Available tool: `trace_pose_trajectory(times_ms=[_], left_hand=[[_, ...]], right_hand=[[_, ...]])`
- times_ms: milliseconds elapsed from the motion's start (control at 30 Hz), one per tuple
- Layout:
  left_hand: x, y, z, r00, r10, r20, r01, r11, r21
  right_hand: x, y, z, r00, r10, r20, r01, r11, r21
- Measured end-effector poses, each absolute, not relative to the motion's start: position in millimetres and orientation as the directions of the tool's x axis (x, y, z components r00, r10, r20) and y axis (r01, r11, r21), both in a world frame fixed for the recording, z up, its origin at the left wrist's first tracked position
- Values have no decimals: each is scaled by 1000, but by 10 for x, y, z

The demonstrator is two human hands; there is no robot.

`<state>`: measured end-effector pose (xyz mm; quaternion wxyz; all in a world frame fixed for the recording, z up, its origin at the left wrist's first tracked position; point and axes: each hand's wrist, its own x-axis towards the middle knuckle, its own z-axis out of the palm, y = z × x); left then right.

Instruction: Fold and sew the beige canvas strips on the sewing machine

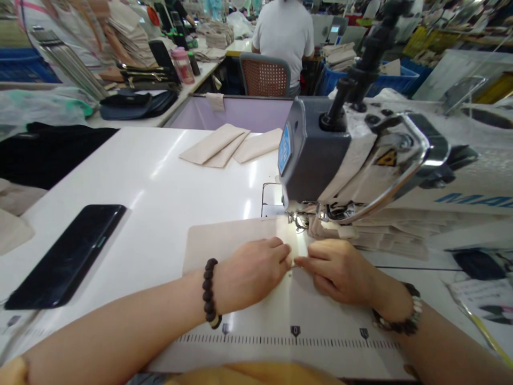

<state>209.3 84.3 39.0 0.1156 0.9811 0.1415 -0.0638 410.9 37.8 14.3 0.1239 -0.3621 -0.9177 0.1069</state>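
Observation:
A beige fabric piece [224,240] lies flat on the white sewing table, its far right edge under the presser foot [298,219] of the sewing machine [320,155]. My left hand [256,270] rests on it with closed fingers pinching the near edge. Close beside it, my right hand [340,270] is closed too, thumb and forefinger at the fabric's right edge just below the needle. The machine's lamp lights this spot. Fingertips of both hands nearly meet, and what lies beneath them is partly hidden.
Several folded beige pieces [220,144] lie behind on the table. A black phone [68,256] is at left. More beige fabric [393,230] is stacked under the machine arm. A ruler scale [260,339] runs along the front edge. A person [284,32] sits ahead.

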Motion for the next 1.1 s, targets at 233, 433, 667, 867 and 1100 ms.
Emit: trace_pose_trajectory(times_ms=[233,433,667,867,1100], left_hand=[[2076,907,337,937,315,-149,341,-918,204],[2075,1032,276,939,333,-83,343,-914,218],[2109,1150,203,927,374,36,362,-915,176],[2152,1241,152,909,405,97,392,-911,130],[2143,1282,124,901,410,141,405,-912,59]], right_hand=[[4097,385,88,-659,727,194,700,687,-197],[4065,400,37,-562,803,199,791,592,-154],[3986,428,-8,-471,861,191,876,483,-17],[3969,422,-7,-445,878,175,892,452,2],[3962,413,-5,-433,884,174,897,442,-12]])
